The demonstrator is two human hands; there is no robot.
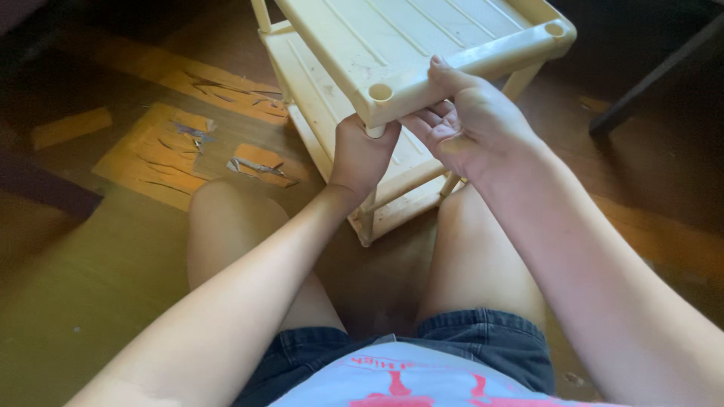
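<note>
Floor patches: torn orange-brown paper scraps (162, 154) lie flat on the dark floor at left, irregular and peeling; nothing printed on them can be told.
Left hand (360, 154): closed in a fist around the cream post (369, 200) just under the near corner of the top shelf.
Rack: a cream plastic shelf rack (392, 45) stands on the floor between the person's bare knees, its top tier tilted, lower tiers beneath.
Corner socket (380, 92): round hole in the top shelf, directly above the left fist.
Right hand (467, 124): mostly open, palm up, fingers under the shelf's front rim, thumb on its edge.
Far right: a dark slanted furniture leg (648, 79), well apart from the rack.
</note>
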